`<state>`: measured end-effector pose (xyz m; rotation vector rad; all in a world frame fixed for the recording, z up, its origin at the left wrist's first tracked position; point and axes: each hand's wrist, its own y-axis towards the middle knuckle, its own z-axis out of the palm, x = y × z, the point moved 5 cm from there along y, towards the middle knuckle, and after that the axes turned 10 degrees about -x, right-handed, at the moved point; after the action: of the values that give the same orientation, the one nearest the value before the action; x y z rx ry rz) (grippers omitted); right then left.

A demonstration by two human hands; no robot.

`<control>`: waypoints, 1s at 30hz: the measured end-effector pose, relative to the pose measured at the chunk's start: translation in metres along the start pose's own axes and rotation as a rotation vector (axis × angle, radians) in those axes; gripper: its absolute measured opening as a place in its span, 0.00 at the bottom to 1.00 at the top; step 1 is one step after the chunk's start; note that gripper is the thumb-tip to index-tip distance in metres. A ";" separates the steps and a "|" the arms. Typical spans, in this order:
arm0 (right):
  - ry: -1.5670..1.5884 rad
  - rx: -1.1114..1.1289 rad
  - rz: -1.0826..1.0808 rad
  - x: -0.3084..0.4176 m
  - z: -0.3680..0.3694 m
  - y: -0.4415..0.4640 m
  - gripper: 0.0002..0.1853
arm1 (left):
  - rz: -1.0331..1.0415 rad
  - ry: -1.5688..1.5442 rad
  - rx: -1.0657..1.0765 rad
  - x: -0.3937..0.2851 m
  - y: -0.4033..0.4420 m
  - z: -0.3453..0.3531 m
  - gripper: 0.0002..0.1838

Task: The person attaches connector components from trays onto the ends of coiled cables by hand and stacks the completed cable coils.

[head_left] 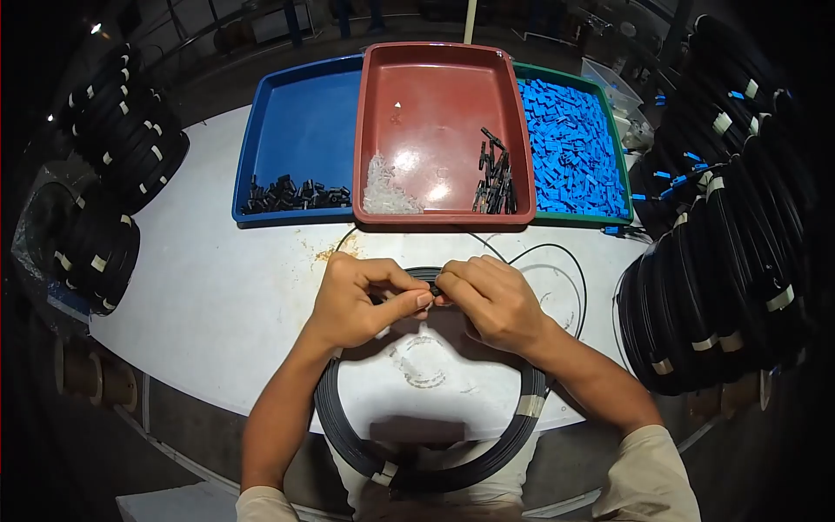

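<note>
Fingertips of my left hand (365, 300) and my right hand (491, 300) meet above the far side of a coil of black cable (329, 404). Between them is a small black connector part (436, 290), pinched from both sides and mostly hidden by the fingers. Both hands are closed, thumb against forefinger. A loose length of black cable (584, 300) loops out to the right of my right hand. The coil, bound with pale tape (531, 405), lies partly on the white table (217, 322) and reaches over its near edge towards my lap.
Behind my hands stand a blue tray (300, 113) with black pieces, a red tray (444, 87) with clear pieces and black connectors, and a green tray (619, 165) of blue pieces. Cable coils are stacked at left (130, 130) and right (713, 278).
</note>
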<state>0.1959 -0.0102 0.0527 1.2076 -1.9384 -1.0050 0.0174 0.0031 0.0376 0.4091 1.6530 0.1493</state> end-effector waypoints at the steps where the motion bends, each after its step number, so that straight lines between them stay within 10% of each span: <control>1: -0.022 0.010 -0.024 0.002 -0.001 0.001 0.15 | -0.138 -0.083 0.013 0.004 0.000 0.000 0.06; 8: 0.160 0.115 0.241 -0.011 0.008 -0.009 0.12 | 0.995 0.706 -0.004 -0.040 -0.019 0.022 0.06; 12: 0.088 0.160 0.231 -0.013 0.013 -0.009 0.10 | 0.948 0.688 0.009 -0.034 -0.015 0.016 0.04; 18: -0.067 -0.017 -0.011 0.003 0.002 0.001 0.09 | 0.057 0.005 -0.013 -0.004 -0.002 0.003 0.08; 20: -0.050 0.012 0.012 0.001 0.002 -0.001 0.09 | 0.058 -0.016 -0.017 -0.006 -0.001 0.004 0.07; 22: -0.039 0.039 0.039 -0.003 0.003 -0.004 0.09 | 0.767 0.531 0.049 -0.034 -0.010 0.013 0.04; 26: 0.171 0.165 0.298 -0.018 0.013 -0.011 0.10 | 1.136 0.827 -0.039 -0.035 -0.020 0.025 0.02; 30: 0.056 0.088 0.112 -0.008 0.008 -0.001 0.10 | 0.694 0.469 -0.012 -0.034 -0.007 0.008 0.04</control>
<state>0.1928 -0.0011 0.0463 1.1492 -2.0009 -0.8283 0.0265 -0.0159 0.0657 0.9854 1.8979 0.8219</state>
